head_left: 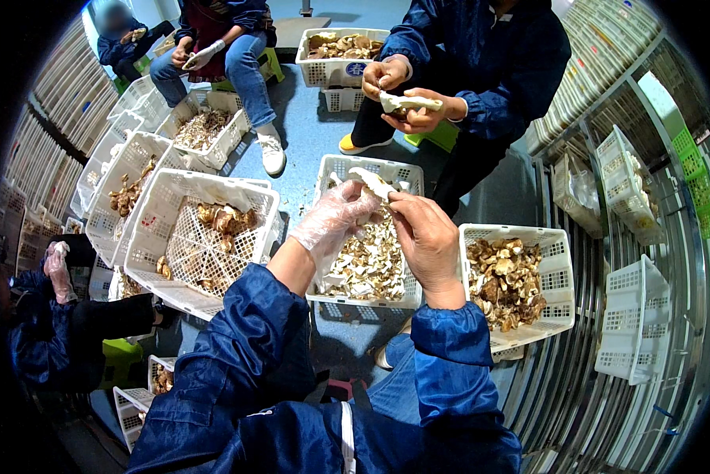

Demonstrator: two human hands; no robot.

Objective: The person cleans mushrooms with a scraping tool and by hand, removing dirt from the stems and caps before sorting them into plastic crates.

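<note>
Head view. Mushroom piece [373, 184], pale, pinched between both hands directly above middle white basket [333, 169], so trimmings drop into heap below. Left hand [335, 217], in clear plastic glove, fingers closed round piece. Right hand [428, 237], bare, curled shut on its near edge; blade, if any, cannot tell. Whole-mushroom basket [556, 261] right of middle basket, within reach. Tilted basket [165, 229] left of it. Co-worker's hands [406, 99] beyond it hold another mushroom.

There is one view, from a wide fisheye camera on the person's head, looking steeply down and a little forward over their own blue sleeves, which enter from the lower edge. It sits close above the left hand [335, 217] and right hand [426, 237]. Farther out, the floor [308, 150] and shelving [608, 371] curve toward the dark round rim.
</note>
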